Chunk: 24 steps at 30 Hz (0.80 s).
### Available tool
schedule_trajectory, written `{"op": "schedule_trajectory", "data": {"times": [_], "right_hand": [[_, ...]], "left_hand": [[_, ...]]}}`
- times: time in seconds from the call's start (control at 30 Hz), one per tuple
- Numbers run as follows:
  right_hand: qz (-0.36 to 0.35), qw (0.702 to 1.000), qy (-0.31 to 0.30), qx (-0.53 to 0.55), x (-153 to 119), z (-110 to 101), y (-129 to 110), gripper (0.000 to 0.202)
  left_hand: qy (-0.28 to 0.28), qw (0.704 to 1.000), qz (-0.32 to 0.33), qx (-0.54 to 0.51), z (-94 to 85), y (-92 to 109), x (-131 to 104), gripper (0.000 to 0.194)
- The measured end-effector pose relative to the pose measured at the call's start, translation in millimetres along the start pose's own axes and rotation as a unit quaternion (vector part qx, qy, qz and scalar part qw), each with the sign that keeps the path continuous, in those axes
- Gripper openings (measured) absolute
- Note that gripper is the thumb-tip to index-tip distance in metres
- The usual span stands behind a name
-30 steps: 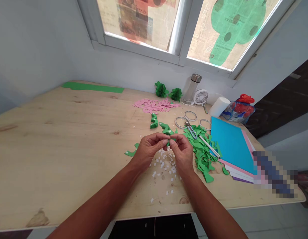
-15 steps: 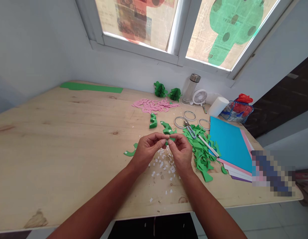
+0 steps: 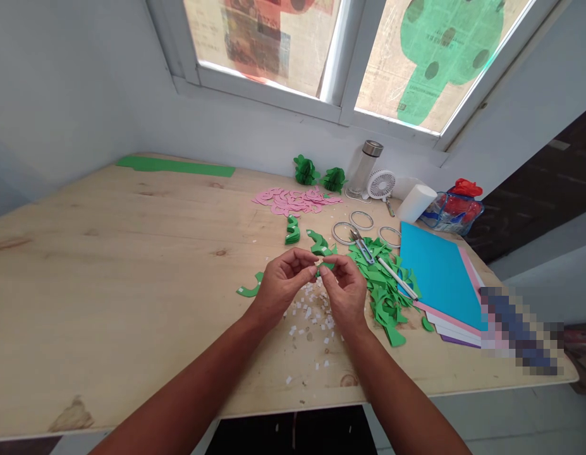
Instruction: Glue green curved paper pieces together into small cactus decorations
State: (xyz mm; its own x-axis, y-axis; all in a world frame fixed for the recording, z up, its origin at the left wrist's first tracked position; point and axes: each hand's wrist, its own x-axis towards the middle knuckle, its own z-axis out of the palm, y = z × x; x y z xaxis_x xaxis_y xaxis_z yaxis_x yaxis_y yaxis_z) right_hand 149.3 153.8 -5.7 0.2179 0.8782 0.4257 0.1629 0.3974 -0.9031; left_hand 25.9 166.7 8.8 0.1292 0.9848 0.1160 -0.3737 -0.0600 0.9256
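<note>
Over the near middle of the wooden table, my left hand (image 3: 284, 282) and my right hand (image 3: 346, 287) meet fingertip to fingertip. Both pinch a small green paper piece (image 3: 326, 266), mostly hidden by the fingers. Just beyond them lies a curved green cutout stack (image 3: 317, 240) with white bits on it. Another green stack (image 3: 292, 230) sits slightly farther left. A curved green strip (image 3: 248, 291) rests beside my left hand. Small white paper bits (image 3: 308, 312) are scattered below and between the hands.
Right of my hands are green scraps (image 3: 385, 297), snips (image 3: 362, 246), a white pen (image 3: 397, 278), tape rings (image 3: 361, 220) and blue sheets (image 3: 435, 272). Behind stand pink cutouts (image 3: 293, 201), green paper balls (image 3: 305, 170), a bottle (image 3: 361, 169), a fan (image 3: 381, 184) and a white roll (image 3: 416, 202).
The fingertips of both hands have parted slightly, and a little more of the green piece shows between them. The table items lie as before.
</note>
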Motion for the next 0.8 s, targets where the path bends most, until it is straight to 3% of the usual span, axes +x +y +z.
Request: {"op": "schedule_trajectory", "data": {"times": [0.3, 0.53, 0.67, 0.8], "right_hand": [[-0.014, 1.000, 0.014, -0.011, 0.2, -0.2, 0.7, 0.011], [-0.022, 1.000, 0.013, -0.008, 0.2, -1.7, 2.5, 0.010], [-0.027, 1.000, 0.005, -0.010, -1.1, -1.4, 3.3, 0.017], [0.012, 0.999, 0.003, 0.048, -2.0, 0.4, 2.0, 0.042]], "left_hand": [[0.003, 0.999, -0.037, -0.029, -0.3, -5.1, 0.7, 0.019], [-0.055, 0.987, -0.123, -0.090, -0.8, -3.2, -0.2, 0.019], [-0.039, 0.992, -0.103, -0.054, -2.0, -2.0, 1.5, 0.020], [-0.013, 0.998, -0.054, 0.014, -0.8, 0.8, 1.9, 0.018]]}}
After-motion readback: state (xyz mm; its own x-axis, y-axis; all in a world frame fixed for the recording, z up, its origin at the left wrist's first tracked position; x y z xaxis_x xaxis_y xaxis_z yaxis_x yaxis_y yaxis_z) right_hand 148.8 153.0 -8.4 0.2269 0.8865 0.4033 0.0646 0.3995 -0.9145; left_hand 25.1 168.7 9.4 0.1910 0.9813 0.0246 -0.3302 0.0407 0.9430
